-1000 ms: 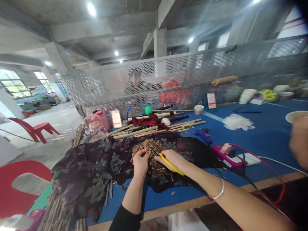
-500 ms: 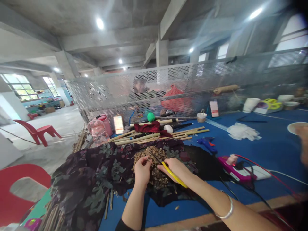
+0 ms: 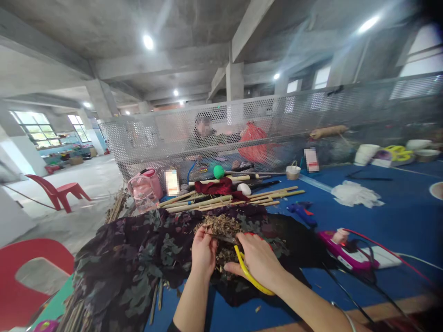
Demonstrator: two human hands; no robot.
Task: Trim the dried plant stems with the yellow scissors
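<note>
- Working over dark floral-patterned fabric (image 3: 131,258), heaped with brown plant scraps (image 3: 221,224).
- Gripping yellow-handled scissors (image 3: 256,284) in right hand (image 3: 260,259), now with thumb splayed wider; probably opening them between cuts.
- Curling left hand (image 3: 203,253) over scraps, hiding whether anything is held.

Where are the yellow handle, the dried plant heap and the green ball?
Yellow handle (image 3: 254,281): head view, on its curved outer edge.
Dried plant heap (image 3: 222,224): head view, on its far upper part.
Green ball (image 3: 218,172): head view, at its middle.
</note>
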